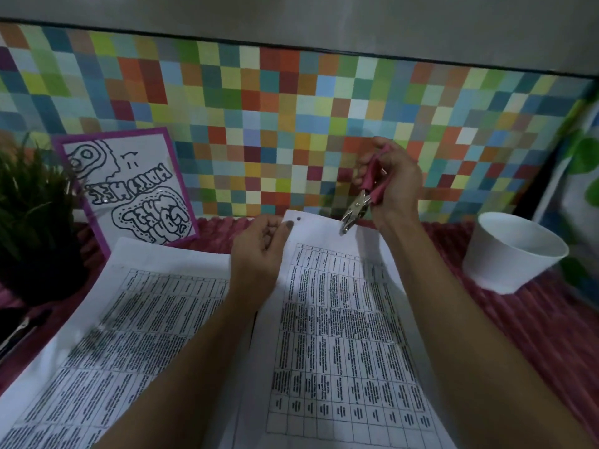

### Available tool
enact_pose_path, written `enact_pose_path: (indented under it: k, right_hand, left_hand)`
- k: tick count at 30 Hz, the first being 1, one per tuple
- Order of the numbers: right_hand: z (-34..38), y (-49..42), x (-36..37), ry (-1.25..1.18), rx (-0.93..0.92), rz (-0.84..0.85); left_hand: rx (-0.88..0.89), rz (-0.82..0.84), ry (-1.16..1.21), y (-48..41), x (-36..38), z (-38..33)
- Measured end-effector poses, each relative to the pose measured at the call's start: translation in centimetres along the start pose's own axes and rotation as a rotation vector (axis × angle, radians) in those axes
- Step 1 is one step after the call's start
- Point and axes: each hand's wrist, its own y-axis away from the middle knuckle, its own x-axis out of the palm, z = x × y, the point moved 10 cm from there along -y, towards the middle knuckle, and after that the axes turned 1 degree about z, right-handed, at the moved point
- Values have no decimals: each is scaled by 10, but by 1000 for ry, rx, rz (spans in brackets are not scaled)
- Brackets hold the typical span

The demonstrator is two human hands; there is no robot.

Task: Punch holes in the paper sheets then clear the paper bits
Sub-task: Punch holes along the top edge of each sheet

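One hole (pixel 298 218) done in sheet (pixel 340 319). Your right hand (pixel 393 186) grips punch (pixel 351 217), your left hand (pixel 259 251) pinches sheet edge. Other sheet (pixel 146 303), bit clearing seem left.

Two white printed paper sheets (pixel 340 319), one with a single punched hole (pixel 298 218). One pink-handled metal hole punch (pixel 360 205), one white round tub (pixel 505 257), one green potted plant (pixel 34 202), one purple-bordered drawing card (pixel 129 189).

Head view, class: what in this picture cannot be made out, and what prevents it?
- Head view: the print on the held sheet is too small and blurred to read.
- Head view: the hole punch handles are mostly covered by the right hand.
- Head view: the dark object is dim and cut off by the left edge.
- Head view: the sheet's top left corner lies partly under the left hand.
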Motion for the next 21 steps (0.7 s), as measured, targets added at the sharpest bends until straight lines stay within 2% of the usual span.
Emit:
enact_pose_path:
  k: [7, 21]
  right_hand:
    - [7, -1, -21, -21, -39, -82]
    - [0, -1, -16, -33, -62, -84]
  left_hand:
    - [-61, -28, -20, 0, -2, 6]
    - [-46, -44, 1, 0, -1, -1]
